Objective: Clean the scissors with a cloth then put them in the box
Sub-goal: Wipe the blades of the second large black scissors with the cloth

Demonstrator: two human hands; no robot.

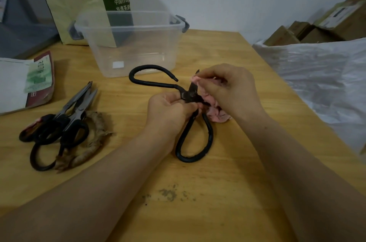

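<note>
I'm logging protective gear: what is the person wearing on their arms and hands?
Nothing worn shows. The left hand and right hand have no gloves, rings or watch; the left forearm and right forearm are sleeveless to the frame's edge.

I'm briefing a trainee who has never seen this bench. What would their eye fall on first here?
The big black scissors, spread wide open at the middle of the wooden table, stand out first: the left hand grips them near the pivot while the right hand pinches a pink cloth against a blade. Just behind stands a clear plastic box, and a pile of other scissors lies at the left.
</note>
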